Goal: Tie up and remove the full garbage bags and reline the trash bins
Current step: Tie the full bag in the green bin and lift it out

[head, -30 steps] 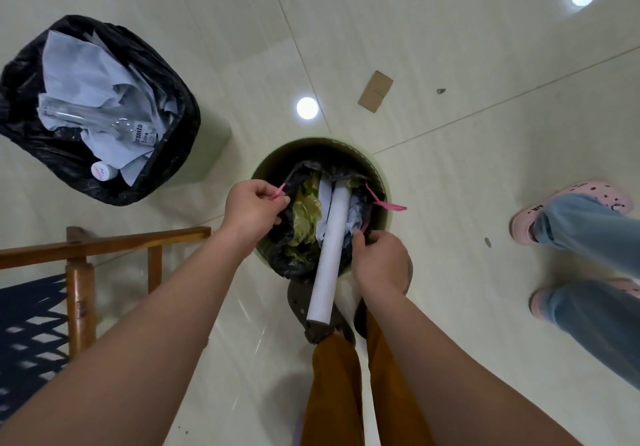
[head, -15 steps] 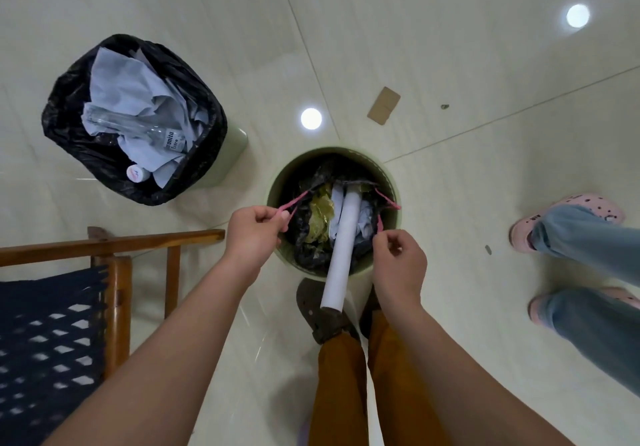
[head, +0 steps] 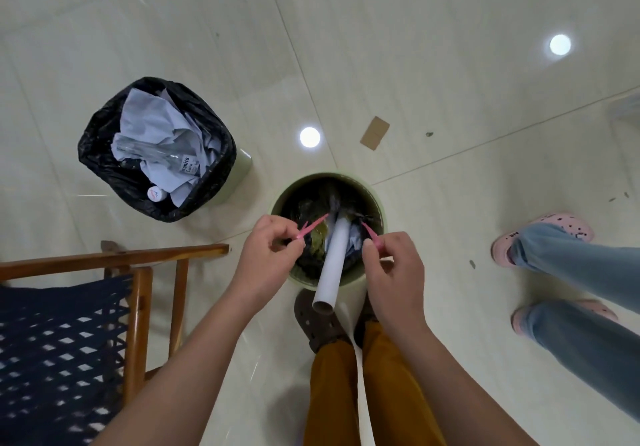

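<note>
both hands pinch pink drawstrings just above the black bag.

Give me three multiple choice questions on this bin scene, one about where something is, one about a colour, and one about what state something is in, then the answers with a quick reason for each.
1. Where does the cardboard piece lie?
A. On the floor beyond the round bin
B. Inside the square bin
C. On the chair

2. What colour are the drawstrings of the bag in the round bin?
A. Blue
B. Pink
C. White

3. What state is the bag in the square bin?
A. Tied shut
B. Lifted out
C. Open and full

Answers:
1 A, it lies flat on the tiles past the round bin.
2 B, the left hand and the right hand each pinch a pink string.
3 C, crumpled paper and a bottle show in its open top, with the black liner folded over the rim.
</note>
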